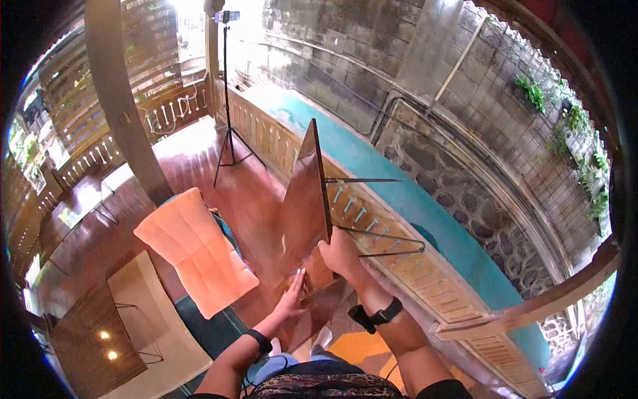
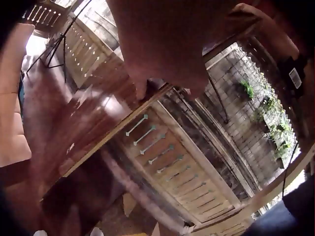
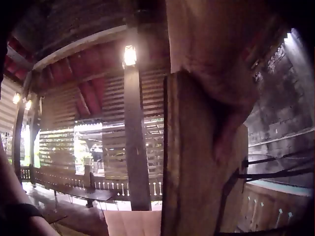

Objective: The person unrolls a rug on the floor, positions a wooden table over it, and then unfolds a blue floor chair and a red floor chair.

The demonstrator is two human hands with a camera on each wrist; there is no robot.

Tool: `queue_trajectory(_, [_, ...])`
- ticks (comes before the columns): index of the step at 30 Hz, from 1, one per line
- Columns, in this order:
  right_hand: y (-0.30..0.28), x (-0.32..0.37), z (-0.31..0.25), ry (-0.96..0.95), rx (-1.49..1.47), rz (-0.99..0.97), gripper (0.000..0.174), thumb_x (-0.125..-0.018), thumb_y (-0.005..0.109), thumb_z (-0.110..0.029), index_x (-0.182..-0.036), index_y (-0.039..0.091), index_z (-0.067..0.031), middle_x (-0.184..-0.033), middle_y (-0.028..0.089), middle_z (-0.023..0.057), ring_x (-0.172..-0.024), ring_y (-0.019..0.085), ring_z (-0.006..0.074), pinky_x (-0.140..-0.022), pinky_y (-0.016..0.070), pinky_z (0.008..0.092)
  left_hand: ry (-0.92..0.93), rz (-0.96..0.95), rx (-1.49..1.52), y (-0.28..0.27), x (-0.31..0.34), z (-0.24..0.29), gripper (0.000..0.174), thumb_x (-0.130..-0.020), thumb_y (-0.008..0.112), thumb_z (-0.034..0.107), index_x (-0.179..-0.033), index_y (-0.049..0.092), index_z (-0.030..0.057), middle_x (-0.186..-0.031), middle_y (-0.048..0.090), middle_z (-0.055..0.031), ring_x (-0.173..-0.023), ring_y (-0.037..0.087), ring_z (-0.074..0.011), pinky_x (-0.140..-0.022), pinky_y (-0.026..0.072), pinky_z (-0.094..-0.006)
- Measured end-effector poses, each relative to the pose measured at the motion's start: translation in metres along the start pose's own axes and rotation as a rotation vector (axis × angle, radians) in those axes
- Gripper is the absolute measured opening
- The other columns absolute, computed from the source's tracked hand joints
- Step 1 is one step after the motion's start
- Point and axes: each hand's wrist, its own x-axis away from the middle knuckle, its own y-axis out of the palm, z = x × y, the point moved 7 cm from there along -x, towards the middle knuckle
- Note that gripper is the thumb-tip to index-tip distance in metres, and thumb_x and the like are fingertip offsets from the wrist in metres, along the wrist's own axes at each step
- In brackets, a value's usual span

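A low table (image 1: 309,189) with a dark wooden top and thin black metal legs (image 1: 392,247) stands tipped on its edge, legs pointing right toward the railing. My right hand (image 1: 342,253) grips the near edge of the tabletop. In the right wrist view, that hand (image 3: 216,83) bends over the board's edge, a finger (image 3: 224,142) lying along the underside. Lower and to the left, my left hand (image 1: 294,296) has its fingers extended close against the tabletop's near part. The left wrist view shows this hand (image 2: 165,54) dark, overlapping the tabletop's edge (image 2: 113,130).
An orange cushion (image 1: 199,249) lies to the left. Beyond it are another low table (image 1: 100,326) and a wooden post (image 1: 123,93). A black tripod (image 1: 228,100) stands ahead. Along the right runs a wooden railing (image 1: 405,272), with a turquoise strip (image 1: 452,259) and stone wall behind.
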Motion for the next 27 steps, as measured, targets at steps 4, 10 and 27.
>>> queue_trajectory(4, [0.007, 0.004, -0.019, 0.083, 0.025, -0.053, 0.03, -0.068, 0.052, -0.015, -0.088, 0.05, 0.0077, -0.085, 0.056, 0.0298, -0.081, 0.055, 0.0431, -0.076, 0.0437, 0.0479, -0.26, 0.027, -0.119, -0.002, 0.003, -0.018, 0.102, -0.068, 0.066, 0.026, -0.136, -0.009, 0.0093, -0.135, 0.027, -0.0187, -0.1, 0.048, -0.0421, -0.078, 0.0463, -0.0436])
queue_trajectory(10, [0.015, 0.015, -0.032, 0.101, 0.025, -0.101, 0.035, -0.071, 0.055, -0.021, -0.092, 0.05, 0.0063, -0.083, 0.057, 0.0281, -0.081, 0.054, 0.0432, -0.073, 0.0434, 0.0471, -0.422, -0.268, 0.147, -0.004, 0.022, -0.049, 0.099, -0.069, 0.065, 0.028, -0.136, -0.007, 0.0123, -0.124, 0.041, -0.021, -0.099, 0.052, -0.0378, -0.084, 0.0442, -0.0397])
queue_trajectory(27, [0.014, 0.055, -0.002, 0.064, -0.088, 0.074, 0.036, -0.074, 0.057, -0.023, -0.098, 0.05, 0.0031, -0.094, 0.056, 0.0261, -0.09, 0.052, 0.0415, -0.076, 0.0412, 0.0458, -0.014, -0.285, 0.151, 0.038, 0.043, -0.084, 0.107, -0.071, 0.063, 0.041, -0.133, -0.018, 0.006, -0.136, 0.008, -0.0314, -0.125, 0.022, -0.0388, -0.101, 0.0265, -0.0365])
